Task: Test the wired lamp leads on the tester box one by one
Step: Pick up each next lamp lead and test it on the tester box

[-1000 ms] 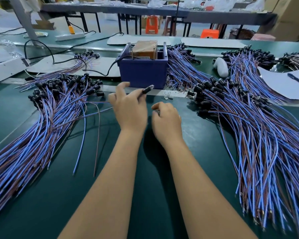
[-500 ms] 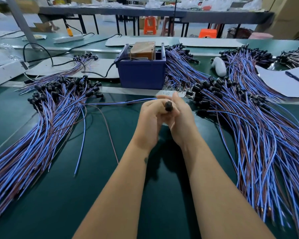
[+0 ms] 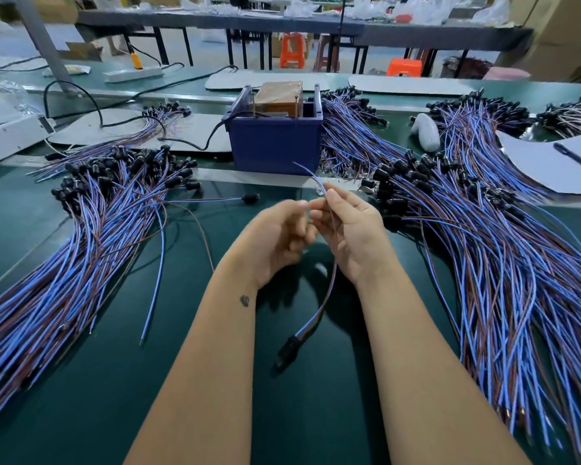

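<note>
My right hand [image 3: 353, 233] pinches one lamp lead [image 3: 326, 297] near its wire ends; its blue and brown wires hang down to a black lamp holder [image 3: 287, 352] between my forearms. The tips of the wires stick up toward the tester box [image 3: 275, 142], a dark blue bin with a brown block and two upright pins inside. My left hand [image 3: 275, 239] is beside the right, fingers curled, fingertips at the same wires. Another single lead [image 3: 249, 198] lies on the mat left of my hands.
A large pile of leads [image 3: 91, 236] fans out on the left of the green mat, another [image 3: 483, 250] on the right, more behind the box [image 3: 349, 129]. A black cable [image 3: 212, 135] runs to the box. White sheets with a pen [image 3: 574, 157] lie at far right.
The lead has been turned: its black holder, held up at my fingertips before, now hangs below my hands, and the wire ends point up toward the box. One lead now lies on the left.
</note>
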Demonstrator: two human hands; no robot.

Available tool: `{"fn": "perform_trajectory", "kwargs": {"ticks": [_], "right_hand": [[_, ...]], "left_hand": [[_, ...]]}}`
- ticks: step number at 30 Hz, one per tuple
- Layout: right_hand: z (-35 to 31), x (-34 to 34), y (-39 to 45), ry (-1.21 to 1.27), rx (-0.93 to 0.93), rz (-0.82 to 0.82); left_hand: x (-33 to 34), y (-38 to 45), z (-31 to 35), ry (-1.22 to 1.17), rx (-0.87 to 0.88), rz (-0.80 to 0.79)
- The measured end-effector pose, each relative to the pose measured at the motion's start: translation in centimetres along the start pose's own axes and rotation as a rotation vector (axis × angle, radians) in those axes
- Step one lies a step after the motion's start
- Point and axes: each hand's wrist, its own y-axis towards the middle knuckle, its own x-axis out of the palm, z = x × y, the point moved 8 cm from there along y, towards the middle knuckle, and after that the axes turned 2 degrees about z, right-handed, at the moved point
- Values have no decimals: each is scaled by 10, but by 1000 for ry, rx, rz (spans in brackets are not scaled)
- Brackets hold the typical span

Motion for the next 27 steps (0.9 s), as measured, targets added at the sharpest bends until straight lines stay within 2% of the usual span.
{"fn": "perform_trajectory", "kwargs": {"ticks": [2,4,7,9,12,16,19,22,24,27], "right_hand": [[3,3,-1,-22,22,-39],[7,7,-3,-72,33,-75],[15,16,-5,-207,25,-110],[17,18,-6,-316,-12,-76],[18,17,-6,-439,-56,-23],[15,15,-9,-533,-121,24],[9,9,-9,-634,-188,124],[3,0,-9,-676,-226,218],[-2,-4,-10,-680,-243,262],[-4,-6,-9,-690,-251,283]], "left_hand": [[-28,2,6,-89,109,292],[-43,1,10,-31,201,445],[-33,2,13,50,264,365],[-25,2,13,30,289,330],[-29,0,12,-16,280,400],[-33,-2,14,47,308,443],[-33,-3,17,149,344,468],[-44,-4,17,212,339,566],[-52,-6,17,242,350,617],[-58,-9,23,418,404,679]]}}
